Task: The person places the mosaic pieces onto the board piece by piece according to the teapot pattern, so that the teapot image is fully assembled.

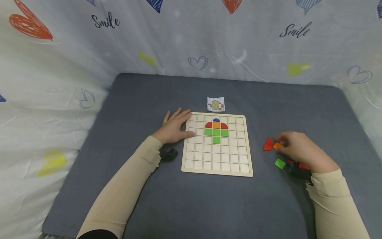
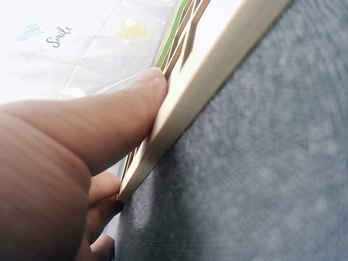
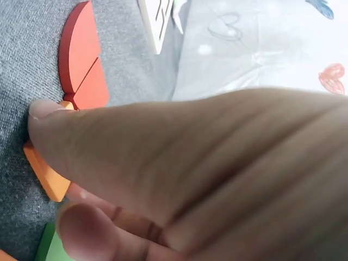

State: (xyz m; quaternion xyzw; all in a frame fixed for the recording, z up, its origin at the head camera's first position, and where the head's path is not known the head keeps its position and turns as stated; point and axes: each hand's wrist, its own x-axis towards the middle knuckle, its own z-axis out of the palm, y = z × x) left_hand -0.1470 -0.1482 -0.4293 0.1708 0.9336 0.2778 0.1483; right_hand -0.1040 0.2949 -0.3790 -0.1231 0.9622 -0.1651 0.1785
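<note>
Orange tile (image 1: 278, 145) on mat beside red pieces (image 1: 268, 144) | my right hand (image 1: 298, 151) pinches it | my left hand (image 1: 174, 127) flat, steadying board (image 1: 217, 171) | step: picking | next, likely: place accurately in grid.

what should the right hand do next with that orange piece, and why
Probably lift the orange piece and carry it to the wooden board. The right hand already pinches it on the mat, beside the red pieces, while the left hand steadies the board's left edge.
</note>
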